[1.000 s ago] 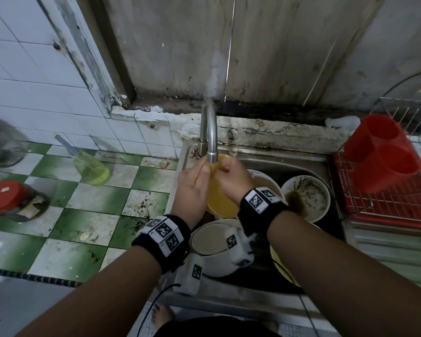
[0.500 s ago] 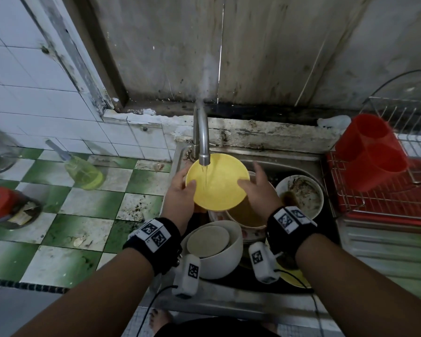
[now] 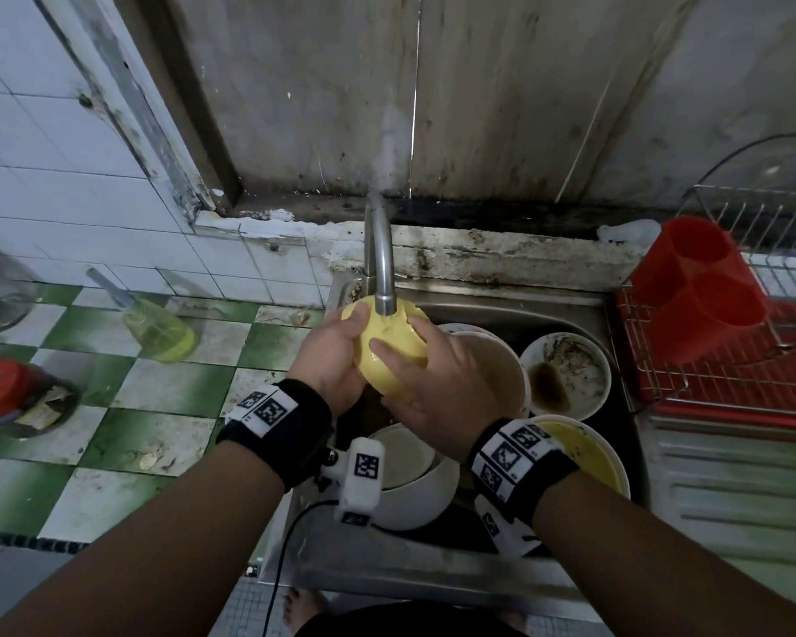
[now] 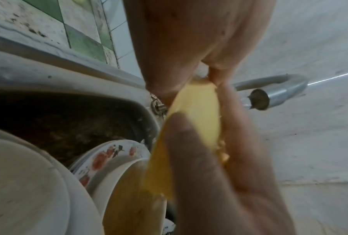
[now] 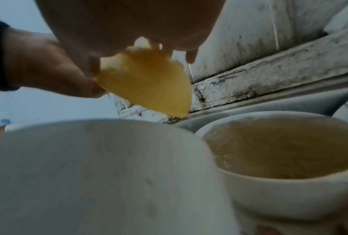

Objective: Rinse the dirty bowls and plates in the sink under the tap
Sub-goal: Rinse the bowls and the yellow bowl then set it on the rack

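A small yellow plate [image 3: 389, 349] [image 4: 197, 120] [image 5: 149, 89] is held tilted under the steel tap [image 3: 382, 268], with water running onto it. My left hand [image 3: 336, 356] grips its left edge, thumb over the rim. My right hand [image 3: 433, 383] holds the right side, thumb across the plate's face. Below in the sink [image 3: 502, 314] sit a large bowl of murky water [image 3: 502, 374] [image 5: 285, 149], a dirty white bowl [image 3: 566, 374], a white bowl with a plate in it [image 3: 414, 475], a yellow bowl [image 3: 584, 452] and a flowered plate [image 4: 108, 155].
A green-and-white tiled counter [image 3: 157, 393] lies left of the sink, with a bottle of yellow liquid [image 3: 157, 328] and a red-lidded jar [image 3: 5, 393]. At the right stands a wire dish rack [image 3: 731, 360] holding a red utensil holder [image 3: 699, 287].
The yellow plate has turned from facing me to tilted steeply close under the spout. My right thumb now lies across its face, and both hands have closed in on it.
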